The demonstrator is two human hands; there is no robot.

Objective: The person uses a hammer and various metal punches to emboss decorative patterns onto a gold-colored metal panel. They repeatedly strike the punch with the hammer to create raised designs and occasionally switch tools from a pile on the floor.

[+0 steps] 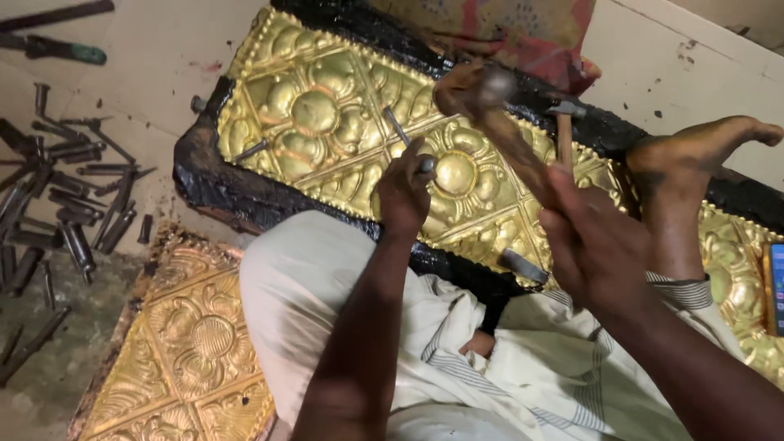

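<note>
The long gilded metal panel [327, 114], bedded on a black pitch block [204, 184], lies across the floor, and most of its flower squares already stand out in full relief with a beaded border, so the embossing looks well advanced; what is left appears to be detail around the flower at the panel's middle. A second embossed panel [192, 351] lies below the first, beside the person's white-clothed knee. On the middle flower the left hand [402, 192] is closed around a steel punch [400, 131] set tip-down. Just right of it, the right hand [592, 245] grips a raised, motion-blurred hammer [482, 102]. Spare punches [73, 188] lie scattered left of the panel.
</note>
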